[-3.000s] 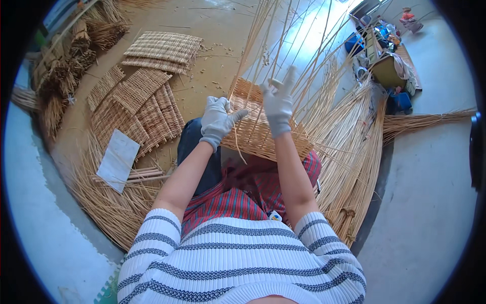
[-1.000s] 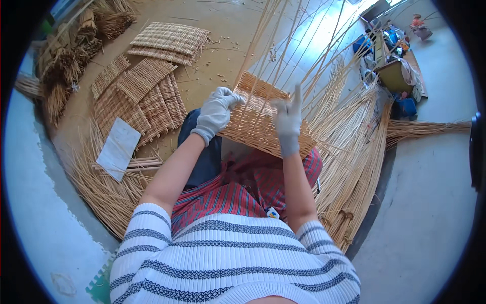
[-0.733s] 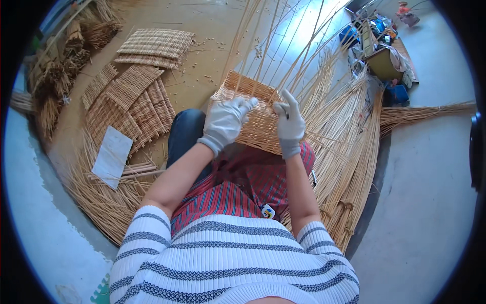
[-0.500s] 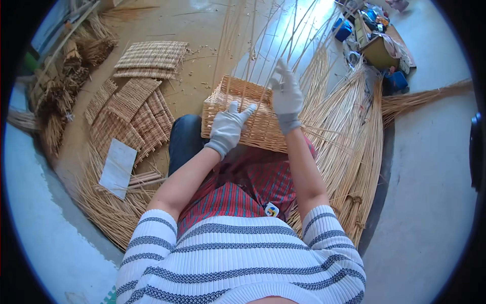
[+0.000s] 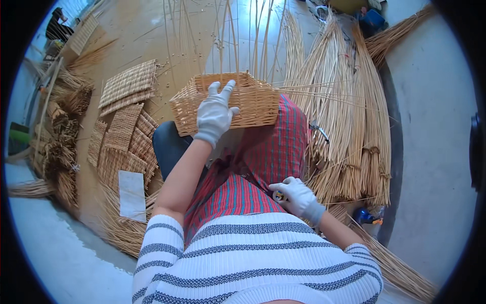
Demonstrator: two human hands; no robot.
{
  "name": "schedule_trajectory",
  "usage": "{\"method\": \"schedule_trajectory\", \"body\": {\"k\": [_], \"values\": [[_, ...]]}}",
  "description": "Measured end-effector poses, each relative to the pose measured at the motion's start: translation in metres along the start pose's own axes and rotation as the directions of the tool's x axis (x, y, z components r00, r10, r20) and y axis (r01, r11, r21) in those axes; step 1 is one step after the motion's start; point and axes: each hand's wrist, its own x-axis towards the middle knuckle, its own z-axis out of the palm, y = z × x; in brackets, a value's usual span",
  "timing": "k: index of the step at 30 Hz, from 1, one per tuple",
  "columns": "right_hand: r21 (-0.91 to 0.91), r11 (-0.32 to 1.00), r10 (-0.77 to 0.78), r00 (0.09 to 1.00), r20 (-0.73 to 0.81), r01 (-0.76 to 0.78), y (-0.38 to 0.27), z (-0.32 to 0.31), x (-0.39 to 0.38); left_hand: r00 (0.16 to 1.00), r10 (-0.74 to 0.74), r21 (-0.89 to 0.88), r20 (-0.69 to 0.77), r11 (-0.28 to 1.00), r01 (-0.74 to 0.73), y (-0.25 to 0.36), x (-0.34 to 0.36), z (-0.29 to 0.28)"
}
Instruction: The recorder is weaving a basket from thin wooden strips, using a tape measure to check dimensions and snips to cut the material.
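Note:
A golden woven wicker basket (image 5: pixel 253 110) rests tilted over my knees, with long loose stakes rising from its far side and thin strands trailing right. My gloved left hand (image 5: pixel 214 114) is on its near wall, two fingertips reaching the rim and the thumb spread to the right; it steadies the basket. Down at my lap, my gloved right hand (image 5: pixel 297 196) is closed around a small white rounded case (image 5: pixel 278 195) with a coloured picture, lying against the red plaid apron (image 5: pixel 238 195). The fingers partly cover this case.
Bundles of pale wicker rods (image 5: pixel 329 76) lie on the right, near a blue bottle (image 5: pixel 362 216). On the left are woven panels (image 5: pixel 129 83), a white sheet (image 5: pixel 132 195) and stacked brown bundles (image 5: pixel 63 116). A dark-clothed person (image 5: pixel 58 25) shows at the far left.
My right hand has dropped from the raised strands beside the basket to the white case at my lap. My left hand stays on the basket. The view has shifted.

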Motion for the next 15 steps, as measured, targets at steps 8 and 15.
{"method": "schedule_trajectory", "body": {"k": [8,15], "values": [[-0.130,0.986,0.109,0.993,0.048,-0.102,-0.005,0.010,0.000,0.999,0.010,0.042,0.031,0.999,-0.011,-0.009,0.046,0.000],[0.333,0.934,-0.003,0.934,-0.356,0.129,-0.013,-0.021,0.004,0.911,0.362,-0.056,-0.199,0.924,-0.379,0.014,0.034,-0.026]]}}
